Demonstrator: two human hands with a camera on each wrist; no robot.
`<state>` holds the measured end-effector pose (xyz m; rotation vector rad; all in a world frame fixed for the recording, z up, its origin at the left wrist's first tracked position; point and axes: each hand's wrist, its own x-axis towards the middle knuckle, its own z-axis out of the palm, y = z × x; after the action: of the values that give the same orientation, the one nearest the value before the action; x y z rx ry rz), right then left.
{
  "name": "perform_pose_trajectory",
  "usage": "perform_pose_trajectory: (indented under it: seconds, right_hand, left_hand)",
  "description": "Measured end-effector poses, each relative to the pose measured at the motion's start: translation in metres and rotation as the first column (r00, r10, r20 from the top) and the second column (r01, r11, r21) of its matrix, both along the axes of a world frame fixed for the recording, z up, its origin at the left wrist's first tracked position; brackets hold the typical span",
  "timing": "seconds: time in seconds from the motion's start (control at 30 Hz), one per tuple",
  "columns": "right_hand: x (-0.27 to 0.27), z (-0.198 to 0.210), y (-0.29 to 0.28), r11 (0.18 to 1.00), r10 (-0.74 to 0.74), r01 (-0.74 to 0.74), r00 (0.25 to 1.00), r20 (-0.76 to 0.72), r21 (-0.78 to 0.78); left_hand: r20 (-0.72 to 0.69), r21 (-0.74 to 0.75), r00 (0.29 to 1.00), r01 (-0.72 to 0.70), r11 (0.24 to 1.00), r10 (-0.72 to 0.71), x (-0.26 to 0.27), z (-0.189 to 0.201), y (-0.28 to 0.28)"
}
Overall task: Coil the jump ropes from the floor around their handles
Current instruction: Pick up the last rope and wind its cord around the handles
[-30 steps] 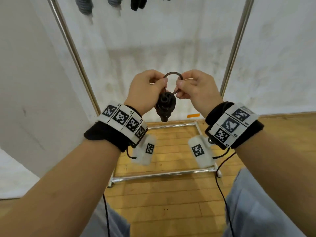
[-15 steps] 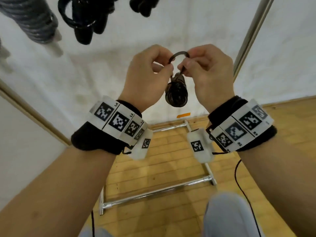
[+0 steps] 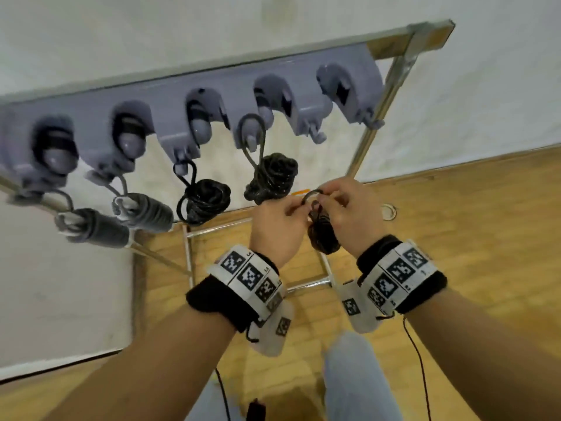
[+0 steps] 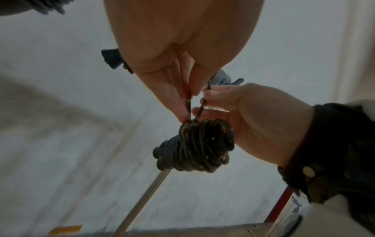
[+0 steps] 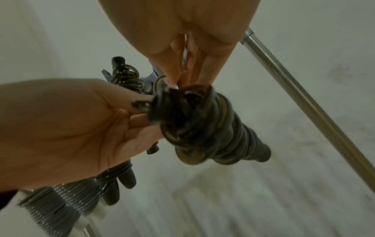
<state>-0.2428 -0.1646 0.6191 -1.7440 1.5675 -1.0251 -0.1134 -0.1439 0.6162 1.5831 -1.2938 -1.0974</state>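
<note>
Both hands up in front of the grey wall rack (image 3: 170, 107). Left hand (image 3: 277, 221) & right hand (image 3: 353, 215) each pinch one side of a small rope loop (image 3: 312, 194) sticking out of the black coiled jump rope (image 3: 323, 238); both grips clamped on that loop, bundle hanging below between the palms, clear of the wood floor (image 3: 485, 223). Four other coiled ropes hang on rack hooks, nearest one (image 3: 271, 177) just above the left hand. Writing: wrist bands (image 3: 252, 275) carry square b/w code tags w/ tiny digits, too small to read.
</note>
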Motion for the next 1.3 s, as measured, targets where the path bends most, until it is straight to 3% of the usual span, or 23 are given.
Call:
perform_pose_trajectory:
  seconds: [0.1,0.17,0.4,0.57,0.7,0.9,1.0,1.1,1.2,1.3]
  right_hand:
    - [-0.010,-0.001,0.000,0.991,0.012,-0.009,1.000,-0.026,0.131]
    - [-0.015,0.002,0.001,0.985,0.008,-0.006,1.000,-0.014,0.170]
    - [-0.011,0.022,0.002,0.996,0.047,-0.057,0.992,0.119,0.075]
    - [-0.004,0.021,-0.008,0.992,0.013,-0.025,0.995,0.103,0.121]
    - [0.008,0.016,-0.012,0.981,-0.004,-0.009,0.998,0.063,0.196]
    - [0.009,0.008,-0.006,0.963,-0.027,0.019,0.999,0.027,0.267]
    - [0.008,0.015,-0.003,0.962,-0.057,0.048,0.998,0.025,0.270]
    - [0.005,0.035,0.002,0.983,-0.087,0.073,0.993,0.077,0.169]
    - [0.003,0.061,0.002,0.998,-0.048,0.045,0.997,0.066,0.040]
    - [0.005,0.077,-0.006,1.000,-0.028,0.029,0.996,0.080,-0.007]
  left_hand:
    - [-0.036,0.152,0.999,-0.030,0.988,0.036,-0.012,0.006,0.007]
    - [-0.036,0.165,0.998,-0.040,0.985,0.047,-0.018,0.012,0.012]
    - [-0.145,0.057,0.970,-0.188,0.980,0.195,-0.026,0.035,0.017]
    - [-0.206,0.170,0.933,-0.262,0.950,0.294,-0.029,0.031,0.007]
    - [-0.212,0.270,0.919,-0.272,0.924,0.333,-0.025,0.018,0.001]
    - [-0.197,0.316,0.943,-0.197,0.928,0.268,-0.016,0.011,-0.001]
    - [-0.138,0.235,0.967,-0.177,0.956,0.213,-0.019,0.019,0.002]
    - [-0.097,0.068,0.973,-0.201,0.977,0.207,-0.023,0.034,0.008]
    - [-0.046,-0.105,0.972,-0.235,0.966,0.231,-0.020,0.056,0.008]
    - [-0.011,-0.162,0.970,-0.242,0.957,0.243,-0.014,0.073,-0.003]
